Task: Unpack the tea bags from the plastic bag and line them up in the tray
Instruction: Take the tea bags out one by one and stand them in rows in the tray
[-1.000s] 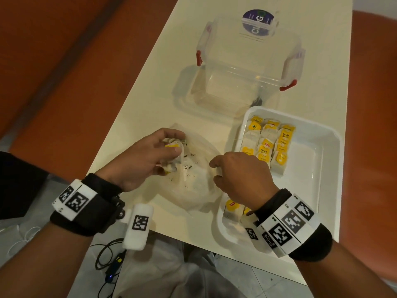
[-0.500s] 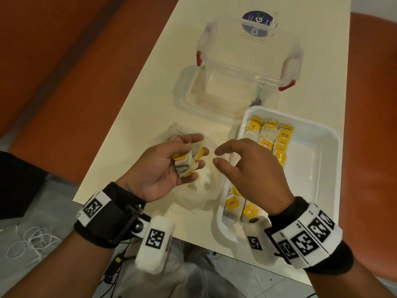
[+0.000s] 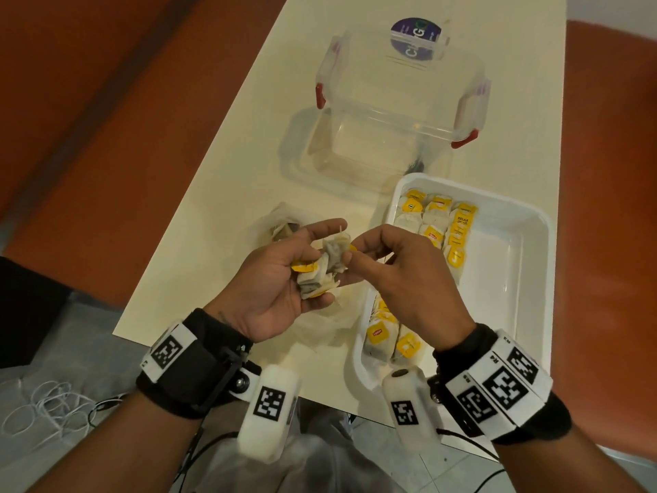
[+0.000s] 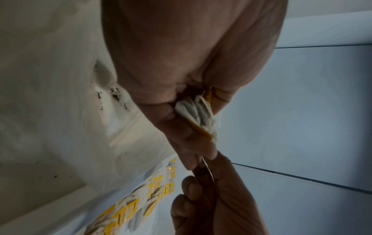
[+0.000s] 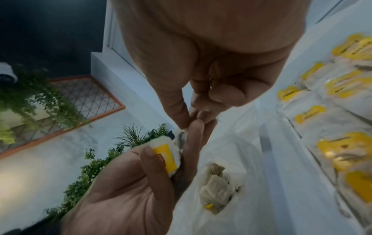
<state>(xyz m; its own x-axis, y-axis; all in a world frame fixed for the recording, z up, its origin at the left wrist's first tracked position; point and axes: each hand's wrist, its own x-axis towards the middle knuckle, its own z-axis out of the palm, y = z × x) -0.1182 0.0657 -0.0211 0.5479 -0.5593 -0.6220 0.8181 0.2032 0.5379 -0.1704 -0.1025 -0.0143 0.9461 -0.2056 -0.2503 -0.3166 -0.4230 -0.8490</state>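
The left hand [image 3: 273, 279] cups a clump of tea bags [image 3: 321, 275]; the right hand [image 3: 401, 275] pinches one bag's top, beside the white tray [image 3: 526, 279].

Thin, crinkly clear plastic bag [image 3: 321, 329], glossy white plastic tray [image 3: 526, 279], matt papery tea bags [image 3: 432, 222].

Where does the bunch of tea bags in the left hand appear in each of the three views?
Head: bunch of tea bags at centre, in the left hand.
Left wrist: centre, below the palm.
Right wrist: lower centre.
Shared landmark: white tray, lower left in the left wrist view, right in the right wrist view.
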